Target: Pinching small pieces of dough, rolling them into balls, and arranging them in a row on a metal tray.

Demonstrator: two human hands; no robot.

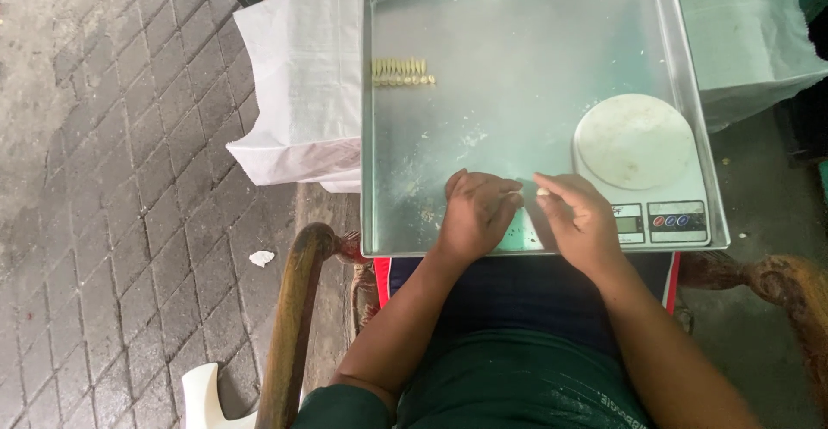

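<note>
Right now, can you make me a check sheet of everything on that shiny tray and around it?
Surface: metal tray, flat on white cloth, dusted with pale flecks.
Job's things: small pale piece pinched at the right hand's fingertips; a neat row of little pale pieces at the tray's far left.
Clutter: white kitchen scale with round plate, in the tray's near right corner.
Grippers: left hand palm down on the tray; right hand pinching the piece.
Cables: nothing seen.
Surroundings: grey paving bricks, wooden chair arm, white scrap on the ground.
</note>
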